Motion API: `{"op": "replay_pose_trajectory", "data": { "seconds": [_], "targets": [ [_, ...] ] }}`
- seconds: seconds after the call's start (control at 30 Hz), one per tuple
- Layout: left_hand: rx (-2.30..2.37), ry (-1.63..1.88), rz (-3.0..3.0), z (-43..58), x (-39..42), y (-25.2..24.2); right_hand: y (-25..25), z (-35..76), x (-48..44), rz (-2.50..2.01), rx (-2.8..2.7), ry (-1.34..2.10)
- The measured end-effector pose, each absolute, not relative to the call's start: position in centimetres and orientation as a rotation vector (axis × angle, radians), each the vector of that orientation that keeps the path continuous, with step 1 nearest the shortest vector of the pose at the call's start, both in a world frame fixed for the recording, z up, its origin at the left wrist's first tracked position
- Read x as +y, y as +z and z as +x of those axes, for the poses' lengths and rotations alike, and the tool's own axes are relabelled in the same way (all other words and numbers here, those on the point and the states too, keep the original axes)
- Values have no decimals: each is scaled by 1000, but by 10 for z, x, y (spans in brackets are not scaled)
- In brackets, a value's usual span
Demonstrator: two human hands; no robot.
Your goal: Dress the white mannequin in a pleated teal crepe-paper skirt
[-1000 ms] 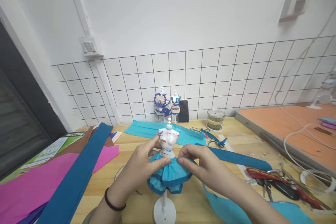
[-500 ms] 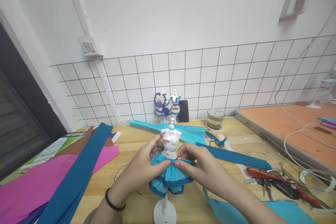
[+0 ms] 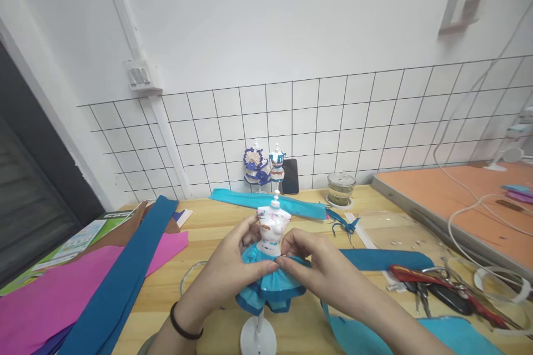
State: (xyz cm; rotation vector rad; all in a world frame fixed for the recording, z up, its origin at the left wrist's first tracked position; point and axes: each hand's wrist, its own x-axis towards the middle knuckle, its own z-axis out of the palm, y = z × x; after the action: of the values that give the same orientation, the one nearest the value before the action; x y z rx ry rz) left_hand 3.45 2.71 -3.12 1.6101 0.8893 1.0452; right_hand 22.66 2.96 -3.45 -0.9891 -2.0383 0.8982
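A small white mannequin torso (image 3: pixel 271 227) on a white stand (image 3: pixel 258 337) wears a ruffled blue paper skirt (image 3: pixel 270 292). My left hand (image 3: pixel 233 266), with a black band at the wrist, pinches the skirt's waist from the left. From the right, my right hand (image 3: pixel 314 266) pinches the same waist, fingertips meeting the left hand's at the front. A light blue paper strip (image 3: pixel 353 333) trails from under my right forearm.
Pink paper (image 3: pixel 62 288) and a dark blue strip (image 3: pixel 125 277) lie at left. Two dressed mini mannequins (image 3: pixel 266 166), a phone (image 3: pixel 290 176) and a glass jar (image 3: pixel 340 188) stand by the tiled wall. Keys (image 3: pixel 433 283), a clear lid (image 3: pixel 395 227) and an orange board (image 3: pixel 458 199) are at right.
The mannequin and both hands have risen slightly and shifted a little right. My fingertips have closed in at the skirt's waist. The light blue strip behind has shifted.
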Motion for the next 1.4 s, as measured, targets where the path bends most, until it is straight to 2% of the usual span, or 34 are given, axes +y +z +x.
{"op": "replay_pose_trajectory", "data": {
  "seconds": [0.47, 0.8, 1.4],
  "targets": [
    [924, 1038, 1619, 29, 28, -35, -28, 240, 33, -1010, -2111, 903],
    [966, 1034, 1649, 34, 25, -32, -19, 234, 22, -935, -2140, 1029],
    [952, 1050, 1652, 34, 25, -30, -22, 227, 22, -911, -2149, 854]
  ]
}}
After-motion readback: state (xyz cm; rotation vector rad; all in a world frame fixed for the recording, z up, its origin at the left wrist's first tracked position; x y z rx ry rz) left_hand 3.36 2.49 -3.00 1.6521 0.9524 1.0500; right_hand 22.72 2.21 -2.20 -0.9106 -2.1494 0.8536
